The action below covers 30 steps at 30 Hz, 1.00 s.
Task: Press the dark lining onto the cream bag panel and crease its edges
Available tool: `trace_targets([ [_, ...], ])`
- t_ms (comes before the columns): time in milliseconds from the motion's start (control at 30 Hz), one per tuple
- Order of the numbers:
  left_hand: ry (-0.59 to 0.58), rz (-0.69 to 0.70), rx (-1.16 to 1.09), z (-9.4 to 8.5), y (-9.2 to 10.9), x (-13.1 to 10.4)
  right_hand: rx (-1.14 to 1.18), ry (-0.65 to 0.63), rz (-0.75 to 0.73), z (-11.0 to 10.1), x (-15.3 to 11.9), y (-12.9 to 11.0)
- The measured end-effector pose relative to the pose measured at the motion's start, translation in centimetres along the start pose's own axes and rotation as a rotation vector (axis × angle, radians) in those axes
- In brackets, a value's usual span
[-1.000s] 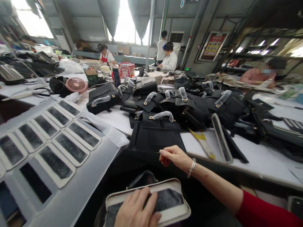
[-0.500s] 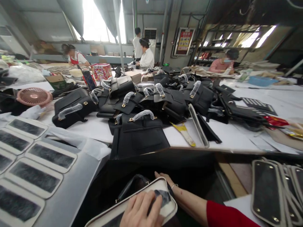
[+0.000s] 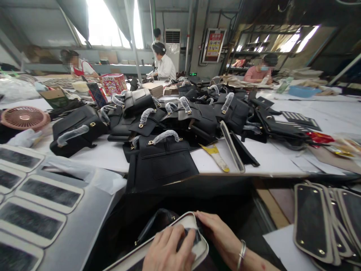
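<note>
A handbag (image 3: pixel 135 253) with a cream-edged face and a dark middle panel lies tilted at the bottom centre, partly cut off by the picture edge. Its dark handle (image 3: pixel 153 225), wrapped in clear film, shows behind the cream rim. My left hand (image 3: pixel 169 248) lies over the cream face, fingers bent and pressed onto the dark panel near the rounded corner. Against that corner's right side is my right hand (image 3: pixel 218 235), with a bangle on the wrist. Its fingers grip the rim, and some fingertips are hidden behind the bag.
Black handbags (image 3: pixel 166 158) with film-wrapped handles are heaped on the white table (image 3: pixel 270 162) ahead. Cream-edged dark panels (image 3: pixel 47 192) lie on a grey board at left, and more riveted panels (image 3: pixel 310 222) are stacked at right. Several people work farther back.
My right hand has come from behind the bag's corner to its right side, so more of it shows. My left hand stays on the bag. The view has shifted slightly.
</note>
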<state>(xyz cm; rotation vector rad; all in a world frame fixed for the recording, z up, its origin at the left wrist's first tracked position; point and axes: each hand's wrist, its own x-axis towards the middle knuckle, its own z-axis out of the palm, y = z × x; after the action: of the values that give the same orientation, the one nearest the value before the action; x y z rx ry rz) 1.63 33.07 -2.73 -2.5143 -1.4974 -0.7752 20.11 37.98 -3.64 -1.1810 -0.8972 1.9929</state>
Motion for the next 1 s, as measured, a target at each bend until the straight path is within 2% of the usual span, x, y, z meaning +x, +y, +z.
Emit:
trace_targets([
  [100, -0.065, -0.026, 0.001, 0.1, 0.3, 0.3, 0.052, -0.041, -0.014, 0.6, 0.1, -0.1],
  [200, -0.067, -0.058, 0.022, 0.3, 0.4, 0.2, 0.041, -0.089, -0.022, 0.8, -0.2, -0.5],
  [400, -0.062, 0.013, 0.016, 0.6, 0.2, 0.1, -0.05, -0.111, -0.049, 0.0, -0.4, -0.3],
  [567, -0.131, 0.037, -0.032, -0.5, 0.1, 0.3, -0.313, -0.07, -0.134, -1.0, -0.1, 1.0],
  [667, -0.082, -0.037, -0.089, -1.7, -0.8, 0.3, -0.409, -0.078, -0.138, -1.2, -0.1, 0.8],
  [767, -0.012, -0.185, -0.072, -2.8, -2.3, 0.2, -0.377, -0.147, -0.098, -1.3, 0.1, -0.3],
  [833, -0.022, -0.251, -0.076, -3.0, -3.1, 0.1, -0.338, -0.209, -0.041, -1.4, 0.9, -1.0],
  [900, -0.063, -0.26, -0.106, -2.8, -3.5, 0.1, -0.369, -0.211, 0.07, -1.3, 2.6, -1.2],
  [1000, -0.088, -0.203, -0.139, -1.8, -3.3, 0.1, -0.516, -0.131, 0.236, -0.8, 6.6, 0.1],
])
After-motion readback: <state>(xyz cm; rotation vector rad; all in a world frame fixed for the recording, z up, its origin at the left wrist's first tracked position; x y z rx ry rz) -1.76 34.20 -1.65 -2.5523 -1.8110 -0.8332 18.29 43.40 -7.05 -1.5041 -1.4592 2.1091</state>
